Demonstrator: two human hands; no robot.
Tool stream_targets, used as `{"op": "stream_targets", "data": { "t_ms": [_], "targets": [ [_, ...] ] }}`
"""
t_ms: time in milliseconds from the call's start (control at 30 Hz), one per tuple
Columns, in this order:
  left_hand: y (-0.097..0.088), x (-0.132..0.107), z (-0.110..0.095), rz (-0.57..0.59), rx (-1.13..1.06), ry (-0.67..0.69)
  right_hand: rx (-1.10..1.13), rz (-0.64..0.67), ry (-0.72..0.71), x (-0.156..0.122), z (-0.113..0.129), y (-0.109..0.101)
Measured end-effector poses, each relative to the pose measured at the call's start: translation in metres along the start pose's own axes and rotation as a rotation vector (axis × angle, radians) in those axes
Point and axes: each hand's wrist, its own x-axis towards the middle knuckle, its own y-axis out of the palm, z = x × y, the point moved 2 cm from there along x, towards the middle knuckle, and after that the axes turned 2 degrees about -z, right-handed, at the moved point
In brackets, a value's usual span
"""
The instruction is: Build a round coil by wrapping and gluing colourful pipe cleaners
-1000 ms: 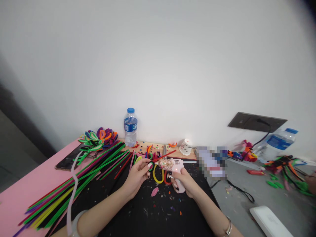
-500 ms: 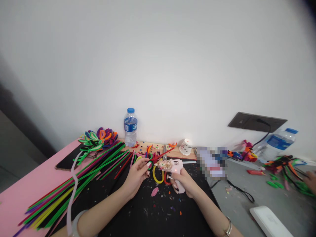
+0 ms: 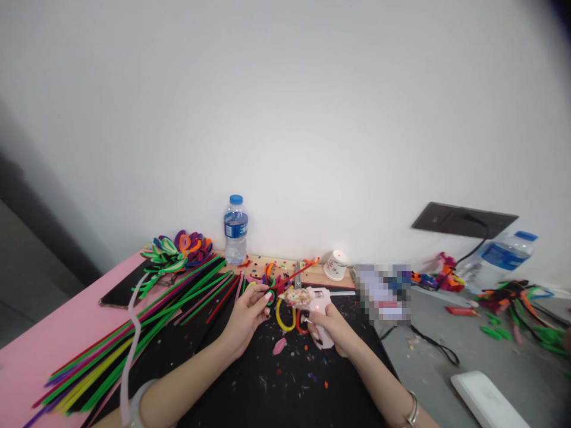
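- Right hand [image 3: 333,330]: wrapped round a pink glue gun [image 3: 319,303], over a black mat [image 3: 348,392].
- Left hand [image 3: 248,312]: pinched a red chenille piece [image 3: 291,278] near the gun's tip.
- Step: apparently gluing; next move called for steadiness.

Soft, fairly bright light, strongest on the wall [image 3: 285,137]; far left drops into shadow. Wide-angle stretch skews the right-hand bottle [image 3: 504,257], top-right corner dark. Pixelated patch [image 3: 383,294] right of centre, small details soft.
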Motion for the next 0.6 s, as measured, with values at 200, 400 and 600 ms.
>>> {"op": "stream_targets", "data": {
  "t_ms": [200, 400, 600],
  "targets": [
    [-0.0003, 0.0001, 0.0003, -0.004, 0.000, 0.002, -0.048, 0.003, -0.020, 0.0002, 0.0005, 0.0004],
    [-0.0014, 0.0015, 0.0011, -0.020, 0.003, 0.000, -0.123, 0.013, -0.059, -0.0021, 0.0045, 0.0028],
    [-0.0029, 0.0025, 0.0025, -0.020, -0.006, 0.001, -0.150, -0.014, -0.076, -0.0017, 0.0032, 0.0036]
  ]
}}
